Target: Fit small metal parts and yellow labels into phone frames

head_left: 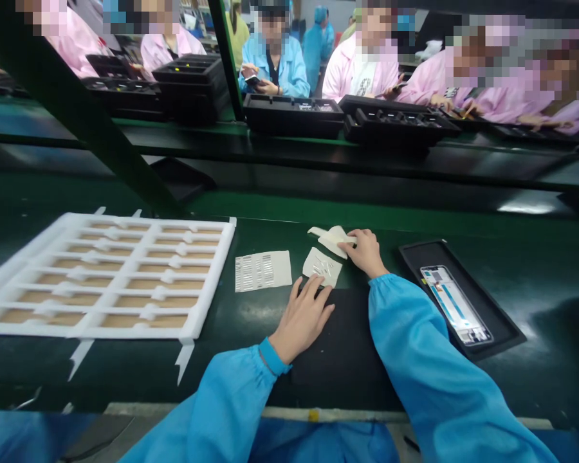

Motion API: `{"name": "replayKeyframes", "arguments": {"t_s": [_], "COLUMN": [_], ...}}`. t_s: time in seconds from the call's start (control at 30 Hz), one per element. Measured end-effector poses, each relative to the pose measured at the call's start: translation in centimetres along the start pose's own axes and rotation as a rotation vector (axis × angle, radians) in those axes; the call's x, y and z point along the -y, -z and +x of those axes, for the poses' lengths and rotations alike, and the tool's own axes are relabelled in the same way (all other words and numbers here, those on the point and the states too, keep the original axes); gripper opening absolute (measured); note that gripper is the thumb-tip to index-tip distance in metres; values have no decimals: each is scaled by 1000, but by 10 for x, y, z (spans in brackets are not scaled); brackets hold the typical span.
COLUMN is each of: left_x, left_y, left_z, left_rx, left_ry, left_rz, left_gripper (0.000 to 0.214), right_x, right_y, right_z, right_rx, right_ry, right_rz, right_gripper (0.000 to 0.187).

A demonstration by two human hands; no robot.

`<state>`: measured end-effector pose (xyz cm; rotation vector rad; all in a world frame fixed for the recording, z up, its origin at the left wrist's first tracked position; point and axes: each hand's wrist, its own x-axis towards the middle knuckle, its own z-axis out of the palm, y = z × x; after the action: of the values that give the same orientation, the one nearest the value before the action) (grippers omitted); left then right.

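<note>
My left hand point(303, 321) lies open with its fingers spread, the fingertips at the lower edge of a small cream paper sheet point(314, 260) that bears several thin silvery strips. Just beyond it, my right hand point(367, 252) pinches the right side of a crumpled cream piece of paper point(335, 238) between thumb and fingers. To the left lies a larger sheet point(282, 267) with rows of narrow silvery strips. A black mat point(340, 347) is spread beneath and in front of my hands.
On the left sits a white foam tray point(217, 270) with brown-bottomed compartments. A black tray point(499, 328) on the right holds a phone frame point(456, 305). Across the bench, several people in pink or blue smocks sit behind black bins point(294, 119). A dark green slanting post point(101, 141) crosses the upper left.
</note>
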<state>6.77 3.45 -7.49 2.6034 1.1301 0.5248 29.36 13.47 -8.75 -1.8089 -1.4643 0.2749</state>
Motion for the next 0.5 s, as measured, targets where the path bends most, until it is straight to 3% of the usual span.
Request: {"name": "replayKeyframes", "arguments": {"t_s": [0.1,0.23,0.37,0.5], "left_x": [-1,-1,0,3], "left_y": [-2,-5,-5,-2], "left_z": [-1,-1,1,3], "left_rx": [-10,-42,-64,-130], "left_ry": [5,12,-5,19], "left_rz": [-2,15,3,-277], "left_gripper": [33,32,33,30], "right_x": [-4,7,40,76], "right_y": [-2,23,65,99], "right_z": [14,3,-44,-108], "right_rx": [-24,-139,-252,-470], "right_ry": [-57,-107,-106,11], "right_rz": [91,252,459,350], "right_gripper": [25,40,56,24]}}
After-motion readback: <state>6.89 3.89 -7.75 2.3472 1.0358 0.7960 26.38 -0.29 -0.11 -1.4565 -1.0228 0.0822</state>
